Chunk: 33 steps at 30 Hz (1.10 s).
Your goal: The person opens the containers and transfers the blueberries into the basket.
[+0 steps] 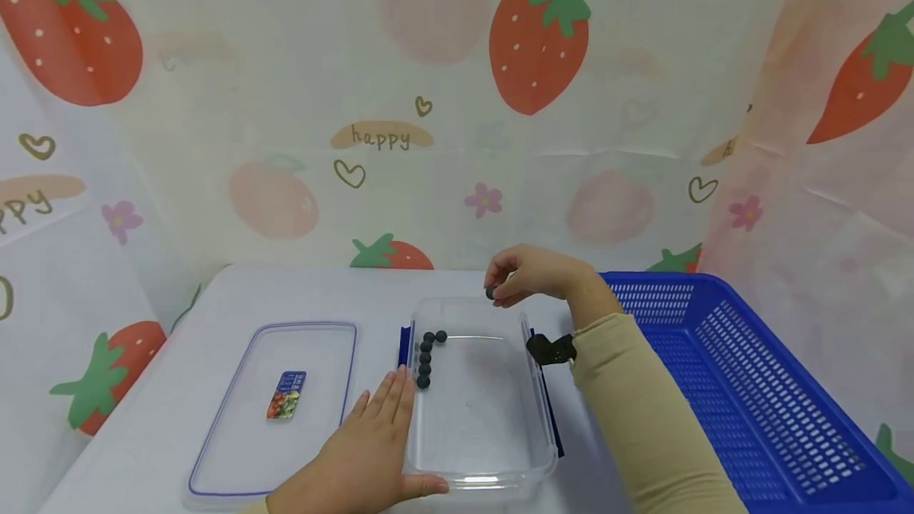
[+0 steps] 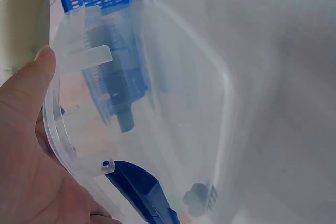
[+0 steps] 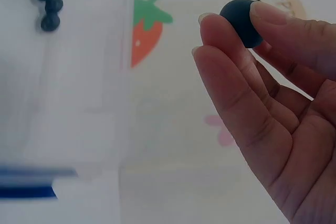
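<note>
In the head view my right hand [image 1: 535,274] is raised over the far end of a clear plastic container [image 1: 485,411]. Thumb and fingertips pinch a small round dark blueberry [image 3: 242,22], seen close up in the right wrist view. Inside the container, several more blueberries [image 1: 424,358] form a line along the left side, bending round the far left corner. My left hand [image 1: 374,439] lies against the container's left side, fingers straight and thumb spread along the near end. The left wrist view shows this hand [image 2: 31,145] at the rim, beside a dark blue clip [image 2: 142,190].
Left of the container lies a clear lid [image 1: 228,466] with a purple-blue edge and a printed label [image 1: 286,395]. A large blue perforated basket [image 1: 750,387] stands at the right, beside my right forearm. A strawberry-print cloth [image 1: 457,141] hangs behind the white table [image 1: 250,292].
</note>
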Tool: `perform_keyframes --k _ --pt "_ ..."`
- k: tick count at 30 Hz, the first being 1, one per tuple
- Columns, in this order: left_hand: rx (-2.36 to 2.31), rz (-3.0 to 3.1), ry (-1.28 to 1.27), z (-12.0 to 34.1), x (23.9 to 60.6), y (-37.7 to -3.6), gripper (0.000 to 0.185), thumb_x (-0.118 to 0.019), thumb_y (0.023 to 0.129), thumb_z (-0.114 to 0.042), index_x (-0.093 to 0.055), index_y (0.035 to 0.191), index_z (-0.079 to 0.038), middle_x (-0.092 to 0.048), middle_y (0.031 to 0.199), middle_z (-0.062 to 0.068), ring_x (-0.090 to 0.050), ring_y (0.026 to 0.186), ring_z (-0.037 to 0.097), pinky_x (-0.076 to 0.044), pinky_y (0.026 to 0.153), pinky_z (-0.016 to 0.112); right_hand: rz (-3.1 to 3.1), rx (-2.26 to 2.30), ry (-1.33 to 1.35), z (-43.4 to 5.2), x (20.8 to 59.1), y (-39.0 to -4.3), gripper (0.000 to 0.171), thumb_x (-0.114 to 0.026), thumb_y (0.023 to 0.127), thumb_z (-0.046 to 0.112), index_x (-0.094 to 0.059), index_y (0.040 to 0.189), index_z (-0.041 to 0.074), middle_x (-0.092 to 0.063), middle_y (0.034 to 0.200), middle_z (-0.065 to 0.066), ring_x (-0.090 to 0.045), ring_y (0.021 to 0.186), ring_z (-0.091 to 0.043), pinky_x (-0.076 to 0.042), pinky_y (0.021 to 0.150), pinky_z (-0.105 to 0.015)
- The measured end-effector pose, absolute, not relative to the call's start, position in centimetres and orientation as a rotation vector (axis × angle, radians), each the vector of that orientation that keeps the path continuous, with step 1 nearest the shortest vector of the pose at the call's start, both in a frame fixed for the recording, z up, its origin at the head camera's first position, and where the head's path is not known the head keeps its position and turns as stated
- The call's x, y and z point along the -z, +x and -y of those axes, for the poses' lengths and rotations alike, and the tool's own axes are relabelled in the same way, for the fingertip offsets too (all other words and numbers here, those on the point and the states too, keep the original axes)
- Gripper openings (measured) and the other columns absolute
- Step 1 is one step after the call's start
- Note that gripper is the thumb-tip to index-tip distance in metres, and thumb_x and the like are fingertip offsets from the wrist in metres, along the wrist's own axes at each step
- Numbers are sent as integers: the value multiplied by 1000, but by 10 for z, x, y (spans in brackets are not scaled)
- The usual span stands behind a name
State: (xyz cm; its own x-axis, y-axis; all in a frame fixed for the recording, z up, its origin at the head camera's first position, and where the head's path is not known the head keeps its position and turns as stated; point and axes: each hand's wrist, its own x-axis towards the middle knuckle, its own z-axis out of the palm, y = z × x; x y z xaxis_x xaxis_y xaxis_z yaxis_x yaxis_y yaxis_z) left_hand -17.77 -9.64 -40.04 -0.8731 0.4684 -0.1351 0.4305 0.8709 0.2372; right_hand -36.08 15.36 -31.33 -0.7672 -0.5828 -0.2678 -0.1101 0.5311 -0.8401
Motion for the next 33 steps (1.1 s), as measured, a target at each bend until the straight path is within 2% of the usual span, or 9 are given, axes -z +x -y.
perform_keyframes --k 13,17,21,26,33 --pt "-331 -2867 703 95 401 -177 122 -36 66 -86 -11 144 4 -5 151 21 -5 138 33 -17 105 57 -2339 1214 -531 -235 306 -356 14 -59 86 2 -58 99 -3 -60 96 -21 -63 86 -26 -51 81 -39" --pt "-312 -2880 718 95 402 -177 122 -36 66 -85 -10 144 4 -5 151 21 -5 138 33 -17 105 56 -2366 1223 -500 -259 309 -352 16 -59 87 3 -56 100 -5 -59 95 -17 -62 90 -30 -50 82 -42" --pt "-308 -2895 733 95 404 -177 122 -35 66 -86 -10 144 5 -5 151 21 -5 139 32 -17 106 56 -2377 1256 -442 -282 315 -346 18 -60 86 3 -55 101 -6 -58 98 -20 -60 93 -33 -50 82 -40" --pt "-303 -2924 759 94 405 -176 123 -33 65 -87 -10 144 4 -4 151 20 -4 139 32 -17 106 55 -2390 1275 -419 -309 323 -342 20 -60 86 3 -54 102 -7 -58 101 -21 -62 92 -25 -51 81 -37" --pt "-333 -2907 783 92 405 -178 122 -34 66 -86 -7 145 3 -3 151 20 -5 139 33 -18 105 56 -2377 1281 -392 -345 335 -339 25 -57 87 3 -50 106 -12 -58 98 -15 -62 93 -21 -50 82 -32"
